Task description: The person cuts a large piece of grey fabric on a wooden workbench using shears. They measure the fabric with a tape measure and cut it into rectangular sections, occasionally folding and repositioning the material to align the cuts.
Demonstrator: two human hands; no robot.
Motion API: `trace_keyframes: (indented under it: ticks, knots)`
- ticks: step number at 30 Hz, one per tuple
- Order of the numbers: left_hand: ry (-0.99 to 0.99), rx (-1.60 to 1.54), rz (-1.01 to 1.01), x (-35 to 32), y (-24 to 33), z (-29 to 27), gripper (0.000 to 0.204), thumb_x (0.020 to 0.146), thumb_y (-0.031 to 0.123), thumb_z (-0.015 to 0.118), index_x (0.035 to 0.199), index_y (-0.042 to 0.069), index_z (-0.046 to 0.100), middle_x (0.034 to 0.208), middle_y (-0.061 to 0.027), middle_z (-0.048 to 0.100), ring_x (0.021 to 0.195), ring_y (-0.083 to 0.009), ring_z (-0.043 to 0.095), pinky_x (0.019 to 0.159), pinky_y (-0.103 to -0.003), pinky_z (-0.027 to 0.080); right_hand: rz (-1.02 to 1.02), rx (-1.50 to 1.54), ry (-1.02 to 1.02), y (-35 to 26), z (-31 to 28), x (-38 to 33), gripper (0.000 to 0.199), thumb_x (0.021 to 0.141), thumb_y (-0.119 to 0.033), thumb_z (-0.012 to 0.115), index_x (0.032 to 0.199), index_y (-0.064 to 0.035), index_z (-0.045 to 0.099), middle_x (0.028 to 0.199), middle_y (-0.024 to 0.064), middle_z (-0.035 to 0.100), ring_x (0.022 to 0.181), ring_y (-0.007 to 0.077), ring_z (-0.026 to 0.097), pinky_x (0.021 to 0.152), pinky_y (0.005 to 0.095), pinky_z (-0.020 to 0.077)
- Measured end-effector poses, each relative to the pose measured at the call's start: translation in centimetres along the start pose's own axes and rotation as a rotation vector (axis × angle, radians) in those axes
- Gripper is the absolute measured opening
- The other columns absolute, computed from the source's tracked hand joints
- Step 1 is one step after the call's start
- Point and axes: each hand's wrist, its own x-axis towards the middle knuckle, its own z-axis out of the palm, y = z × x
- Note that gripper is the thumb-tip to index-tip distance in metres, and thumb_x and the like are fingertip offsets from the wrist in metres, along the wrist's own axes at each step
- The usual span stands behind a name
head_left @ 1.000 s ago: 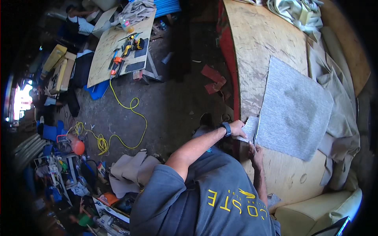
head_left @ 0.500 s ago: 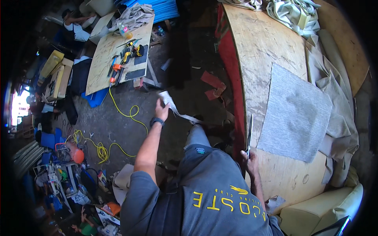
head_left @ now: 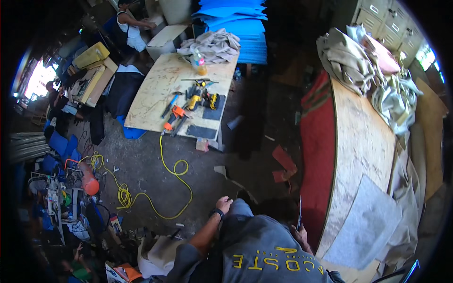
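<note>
My left hand (head_left: 224, 204), with a dark watch at its wrist, is above my left leg. Its fingers look loosely curled, with nothing seen in them. Beyond it, a thin pale fabric strip (head_left: 221, 170) trails over the dark floor. Beside the bench's red side, my right hand (head_left: 300, 234) is closed around a pair of scissors (head_left: 299, 214), its long blades pointing away from me; the handles are mostly hidden in my grip. A grey fabric piece (head_left: 363, 224) lies flat on the wooden bench (head_left: 356, 141) to the right.
A plywood table (head_left: 155, 99) at far left bears power tools (head_left: 194, 100), a hammer (head_left: 171, 104) and a bottle (head_left: 198, 63). A yellow hose (head_left: 163, 214) loops over the floor. Red scraps (head_left: 284, 162) lie beside the bench. Blue sheets (head_left: 236, 28) are stacked behind. Another person (head_left: 132, 28) stands at far left.
The pale strip has left my left hand and is now farther out over the floor. My left hand has drawn back toward my body. The view has tilted up; my right hand still holds the scissors.
</note>
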Motion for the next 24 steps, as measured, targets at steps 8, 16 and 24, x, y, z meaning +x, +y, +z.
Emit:
trace_keyframes:
  ticks: [8,16,24]
  knots:
    - [0.08,-0.005,0.11,15.2,4.7,-5.9,0.042,0.083,0.031,0.073,0.113,0.001,0.068,0.111,-0.0164,0.071,0.103,-0.0259,0.068,0.092,-0.037,0.053,0.186,-0.028,0.041,3.1,2.5,10.3,0.07,0.082,-0.065,0.065,0.111,-0.0007,0.058,0.105,0.03,0.066,0.104,0.0465,0.063,0.084,0.0518,0.0495]
    - [0.324,-0.056,0.102,23.7,14.7,-13.0,0.031,0.083,0.023,0.074,0.106,0.003,0.07,0.105,-0.0131,0.073,0.096,-0.0221,0.07,0.085,-0.034,0.055,0.126,0.03,-0.122,-7.2,1.3,26.6,0.067,0.084,-0.061,0.064,0.103,0.0032,0.06,0.096,0.028,0.068,0.096,0.0451,0.066,0.08,0.0516,0.0513]
    - [0.391,0.206,0.171,42.3,29.1,-20.2,0.034,0.087,0.027,0.069,0.111,0.003,0.066,0.105,-0.0163,0.07,0.098,-0.0296,0.068,0.086,-0.039,0.053,0.015,-0.066,0.034,-20.5,-2.7,25.8,0.054,0.086,-0.055,0.066,0.067,-0.0045,0.06,0.054,0.0037,0.056,0.052,0.016,0.057,0.05,0.0377,0.0442]
